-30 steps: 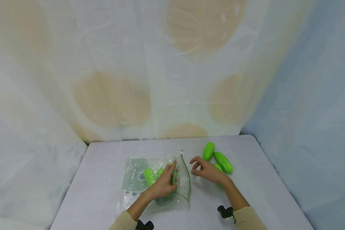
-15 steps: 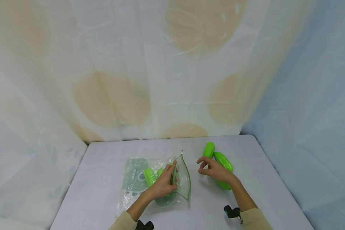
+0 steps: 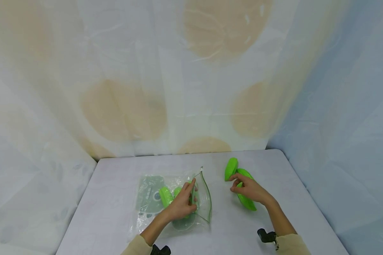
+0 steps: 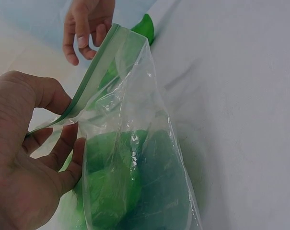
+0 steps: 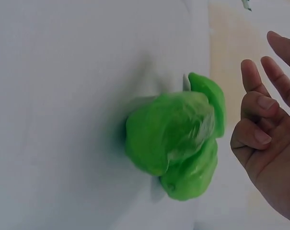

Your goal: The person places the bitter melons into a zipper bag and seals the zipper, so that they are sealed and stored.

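Observation:
My left hand (image 3: 181, 205) grips the mouth of a clear zip bag (image 3: 150, 194) with a green closure strip (image 4: 94, 67), holding it spread. Inside the bag lie bright green, ribbed fruit-like pieces (image 3: 166, 197), partly covered by the hand. To the right, my right hand (image 3: 252, 189) hovers over several loose pieces of the same kind, its fingers loosely bent and holding nothing. One loose piece (image 3: 231, 168) lies beyond its fingertips, another (image 3: 244, 172) is partly hidden behind the hand, and a third (image 3: 248, 203) shows below it. The right wrist view shows the nearest piece (image 5: 159, 134) beside the fingers.
The pale table (image 3: 121, 170) has rounded far corners. White and tan patterned sheeting (image 3: 191, 106) hangs behind it, with bluish sheeting (image 3: 344, 141) at the right. The bag lies on the left-centre of the table.
My right hand has moved right, away from the bag mouth to over the loose green pieces. The left hand and the bag have stayed where they were.

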A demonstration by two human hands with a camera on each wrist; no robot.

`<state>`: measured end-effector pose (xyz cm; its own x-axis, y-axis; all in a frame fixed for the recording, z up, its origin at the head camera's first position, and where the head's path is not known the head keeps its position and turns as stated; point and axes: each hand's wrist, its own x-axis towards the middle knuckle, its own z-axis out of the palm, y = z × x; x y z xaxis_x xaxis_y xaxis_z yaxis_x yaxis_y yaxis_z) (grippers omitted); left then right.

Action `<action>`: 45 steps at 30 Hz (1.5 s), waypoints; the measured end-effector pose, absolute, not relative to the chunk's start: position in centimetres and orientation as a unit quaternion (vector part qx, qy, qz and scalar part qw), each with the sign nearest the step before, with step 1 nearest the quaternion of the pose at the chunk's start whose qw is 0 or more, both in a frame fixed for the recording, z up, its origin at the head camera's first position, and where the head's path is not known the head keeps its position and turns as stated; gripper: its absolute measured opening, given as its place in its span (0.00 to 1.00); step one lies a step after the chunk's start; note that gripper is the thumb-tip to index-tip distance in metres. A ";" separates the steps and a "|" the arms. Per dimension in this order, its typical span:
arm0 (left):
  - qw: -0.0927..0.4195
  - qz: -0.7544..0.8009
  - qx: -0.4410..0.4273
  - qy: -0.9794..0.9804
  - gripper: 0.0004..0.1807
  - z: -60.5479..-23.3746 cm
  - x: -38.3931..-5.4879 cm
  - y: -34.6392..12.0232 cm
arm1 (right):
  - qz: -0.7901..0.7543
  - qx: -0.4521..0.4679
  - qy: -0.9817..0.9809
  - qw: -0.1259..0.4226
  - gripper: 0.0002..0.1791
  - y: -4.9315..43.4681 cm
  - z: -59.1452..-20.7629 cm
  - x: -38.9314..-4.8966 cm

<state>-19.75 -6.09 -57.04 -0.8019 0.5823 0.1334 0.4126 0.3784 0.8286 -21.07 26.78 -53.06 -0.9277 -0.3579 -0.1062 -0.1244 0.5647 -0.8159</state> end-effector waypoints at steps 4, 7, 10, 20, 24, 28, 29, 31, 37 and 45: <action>0.093 0.469 0.300 0.826 0.55 -57.1 -19.7 -6.1 | -0.435 -0.122 0.883 0.128 0.20 27.9 -53.6 -21.0; 0.099 0.468 0.299 0.825 0.55 -57.1 -19.8 -6.1 | -0.431 -0.108 0.887 0.123 0.19 28.6 -53.8 -20.8; 0.104 0.468 0.297 0.826 0.55 -57.0 -19.8 -6.1 | -0.429 -0.097 0.890 0.121 0.19 29.2 -53.8 -20.6; 0.107 0.463 0.296 0.828 0.55 -56.9 -19.9 -6.2 | -0.413 -0.072 0.901 0.114 0.23 30.9 -54.2 -20.6; 0.109 0.461 0.296 0.829 0.55 -56.9 -19.9 -6.2 | -0.403 -0.058 0.906 0.116 0.23 31.2 -54.5 -20.5; 0.104 0.462 0.302 0.828 0.54 -57.1 -20.0 -6.2 | -0.397 -0.045 0.909 0.116 0.23 31.5 -54.7 -20.5; 0.102 0.462 0.304 0.827 0.54 -57.1 -20.0 -6.2 | -0.396 -0.043 0.910 0.115 0.23 31.6 -54.8 -20.5; 0.098 0.463 0.307 0.825 0.54 -57.2 -20.1 -6.2 | -0.395 -0.042 0.911 0.114 0.23 31.8 -55.0 -20.5; 0.090 0.461 0.316 0.825 0.53 -57.4 -20.1 -6.2 | -0.394 -0.046 0.911 0.114 0.24 32.1 -55.5 -20.5; 0.101 0.464 0.309 0.824 0.54 -57.2 -20.0 -6.3 | -0.379 -0.043 0.918 0.107 0.27 32.1 -55.7 -20.4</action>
<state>-20.02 -6.29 -57.23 -0.7880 0.6038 0.1205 0.4157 0.3775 0.8274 -20.41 32.07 -55.75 -0.9733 -0.1609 -0.1637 0.0013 0.7093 -0.7049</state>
